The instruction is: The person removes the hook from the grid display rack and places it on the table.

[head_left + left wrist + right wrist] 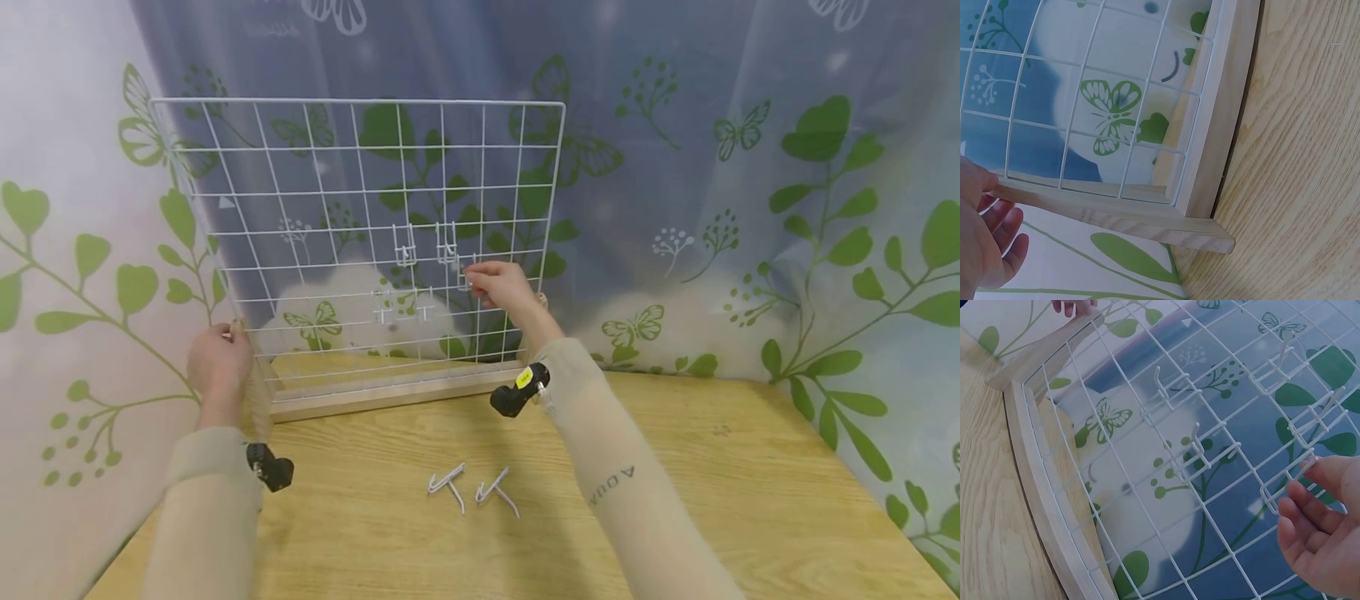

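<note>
A white wire grid panel (365, 192) stands upright in a wooden base (405, 394). My left hand (221, 362) grips the wooden side piece (1094, 211) at the panel's left edge, thumb and forefinger on the wood and the other fingers loosely bent. Between thumb and forefinger, my right hand (1325, 522) pinches a white wire hook (1265, 495) against the right part of the grid. Several similar hooks hang close by, among them an upper hook (405, 255) and a lower hook (1199, 455). The held hook is partly hidden by my fingers in the head view.
Two loose white hooks lie side by side on the wooden table (360, 517) in front of the base: a left hook (448, 477) and a right hook (493, 484). Behind the panel hangs a curtain (660, 183) with leaf and butterfly prints.
</note>
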Demonstrator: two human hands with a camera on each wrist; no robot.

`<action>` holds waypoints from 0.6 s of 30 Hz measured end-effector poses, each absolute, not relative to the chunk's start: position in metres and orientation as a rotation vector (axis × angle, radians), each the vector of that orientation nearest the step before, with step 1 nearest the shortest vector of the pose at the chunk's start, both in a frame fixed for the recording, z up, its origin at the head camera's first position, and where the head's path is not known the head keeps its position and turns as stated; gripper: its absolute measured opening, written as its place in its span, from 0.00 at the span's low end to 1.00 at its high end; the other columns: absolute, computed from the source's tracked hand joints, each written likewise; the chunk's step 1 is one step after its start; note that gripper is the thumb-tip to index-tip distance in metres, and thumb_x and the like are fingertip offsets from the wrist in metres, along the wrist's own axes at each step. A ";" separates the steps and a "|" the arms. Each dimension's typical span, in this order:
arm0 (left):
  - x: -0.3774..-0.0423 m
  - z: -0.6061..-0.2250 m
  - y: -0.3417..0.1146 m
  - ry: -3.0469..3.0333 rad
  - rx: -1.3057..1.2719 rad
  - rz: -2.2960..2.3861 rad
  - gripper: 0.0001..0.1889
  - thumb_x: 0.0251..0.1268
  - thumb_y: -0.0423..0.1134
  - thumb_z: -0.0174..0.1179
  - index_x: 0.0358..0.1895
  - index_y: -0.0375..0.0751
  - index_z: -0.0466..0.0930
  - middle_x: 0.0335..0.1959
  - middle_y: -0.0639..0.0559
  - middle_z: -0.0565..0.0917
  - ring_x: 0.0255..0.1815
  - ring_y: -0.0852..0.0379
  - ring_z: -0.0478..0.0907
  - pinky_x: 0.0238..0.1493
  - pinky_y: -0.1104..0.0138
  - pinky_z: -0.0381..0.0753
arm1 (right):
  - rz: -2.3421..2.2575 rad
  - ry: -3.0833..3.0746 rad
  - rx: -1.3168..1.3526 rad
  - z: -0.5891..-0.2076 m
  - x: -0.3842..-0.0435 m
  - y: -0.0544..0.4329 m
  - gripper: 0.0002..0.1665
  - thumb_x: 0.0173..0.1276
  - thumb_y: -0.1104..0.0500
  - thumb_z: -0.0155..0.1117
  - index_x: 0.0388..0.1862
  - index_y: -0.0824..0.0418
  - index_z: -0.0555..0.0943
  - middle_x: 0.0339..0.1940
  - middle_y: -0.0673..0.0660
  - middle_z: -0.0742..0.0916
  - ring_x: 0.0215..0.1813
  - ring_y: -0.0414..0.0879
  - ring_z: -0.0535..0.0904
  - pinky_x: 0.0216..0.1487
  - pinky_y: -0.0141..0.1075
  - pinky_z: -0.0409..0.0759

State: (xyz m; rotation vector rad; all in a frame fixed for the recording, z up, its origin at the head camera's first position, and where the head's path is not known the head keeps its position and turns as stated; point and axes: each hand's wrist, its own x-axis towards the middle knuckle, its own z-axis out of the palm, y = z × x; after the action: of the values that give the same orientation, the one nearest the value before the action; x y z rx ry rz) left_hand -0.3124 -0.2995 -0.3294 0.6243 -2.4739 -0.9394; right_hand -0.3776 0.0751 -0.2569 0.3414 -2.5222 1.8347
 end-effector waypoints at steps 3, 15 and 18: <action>-0.313 -0.330 -0.300 -2.481 0.626 -0.938 0.25 0.71 0.46 0.36 0.61 0.34 0.69 0.54 0.35 0.76 0.54 0.34 0.72 0.49 0.47 0.70 | 1.849 -2.517 0.324 -0.257 -0.378 0.072 0.18 0.70 0.59 0.54 0.56 0.64 0.77 0.44 0.60 0.84 0.43 0.50 0.78 0.40 0.37 0.77; -0.314 -0.330 -0.301 -2.473 0.621 -0.946 0.25 0.72 0.46 0.35 0.60 0.33 0.69 0.54 0.34 0.76 0.53 0.34 0.72 0.49 0.47 0.70 | 1.997 -2.529 0.283 -0.251 -0.377 0.062 0.18 0.70 0.60 0.54 0.57 0.63 0.76 0.48 0.60 0.84 0.36 0.41 0.79 0.52 0.45 0.75; -0.315 -0.331 -0.301 -2.483 0.619 -0.939 0.25 0.72 0.47 0.34 0.60 0.33 0.69 0.54 0.34 0.76 0.53 0.34 0.72 0.49 0.47 0.70 | 2.055 -2.508 0.259 -0.252 -0.378 0.061 0.18 0.70 0.60 0.54 0.57 0.64 0.76 0.48 0.60 0.83 0.35 0.41 0.78 0.53 0.45 0.74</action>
State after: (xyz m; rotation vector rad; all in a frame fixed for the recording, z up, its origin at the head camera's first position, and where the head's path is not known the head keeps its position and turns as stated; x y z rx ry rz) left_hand -0.3148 -0.3012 -0.3312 0.6190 -2.4826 -0.9392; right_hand -0.3778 0.0613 -0.2518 0.2593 -2.5085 2.0545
